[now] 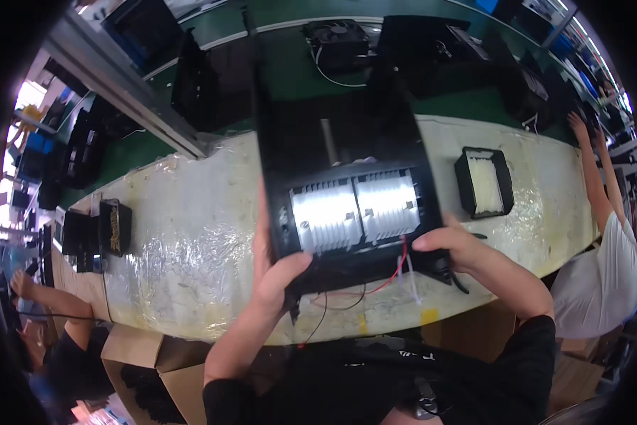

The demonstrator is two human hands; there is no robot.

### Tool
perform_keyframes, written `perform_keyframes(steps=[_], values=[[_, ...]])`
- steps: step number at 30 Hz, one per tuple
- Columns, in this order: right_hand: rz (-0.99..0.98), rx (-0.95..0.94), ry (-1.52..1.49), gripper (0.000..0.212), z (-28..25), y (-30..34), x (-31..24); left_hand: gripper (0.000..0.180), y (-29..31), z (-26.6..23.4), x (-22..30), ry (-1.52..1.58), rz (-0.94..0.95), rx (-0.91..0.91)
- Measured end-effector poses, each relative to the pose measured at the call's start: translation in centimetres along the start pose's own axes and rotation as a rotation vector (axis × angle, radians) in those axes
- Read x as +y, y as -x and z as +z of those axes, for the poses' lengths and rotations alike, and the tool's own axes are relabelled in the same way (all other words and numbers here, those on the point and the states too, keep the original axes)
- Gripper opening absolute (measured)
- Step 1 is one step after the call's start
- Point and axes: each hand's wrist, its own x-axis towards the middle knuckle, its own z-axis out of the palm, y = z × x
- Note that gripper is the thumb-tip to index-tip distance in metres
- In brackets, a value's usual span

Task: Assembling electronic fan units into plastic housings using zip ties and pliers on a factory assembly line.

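Black housing (347,171) partly hides left hand (273,276) and right hand (461,248).

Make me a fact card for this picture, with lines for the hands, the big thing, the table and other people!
Left hand: the left hand holds one side of the black housing, thumb on its near edge
Right hand: the right hand holds the other side
On the housing: two silver finned blocks, side by side
Hanging down: thin wires, including a red wire
Table, right: black bin holding white pieces
Behind: black fan
Other people: parts of one at each side
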Motion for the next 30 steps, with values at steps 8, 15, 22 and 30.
perform_keyframes(steps=[8,15,22,30], values=[[-0.337,0.253,0.716,0.067,-1.3,-6.3,-11.9,0.096,2.5,-2.7,0.6,-0.12,-0.152,0.135],[-0.307,0.53,0.923,0.068,-8.8,-29.6,-21.6,0.097,1.4,0.9,6.1,-1.352,0.326,0.05],[-0.114,0.447,0.645,0.068,-9.8,-35.2,-21.9,0.1,-0.2,2.7,5.9,-1.61,0.17,-0.146],[0.026,0.291,0.279,0.042,-12.9,-35.3,-19.8,0.116,-1.1,2.8,4.8,-1.723,0.316,-0.125]])
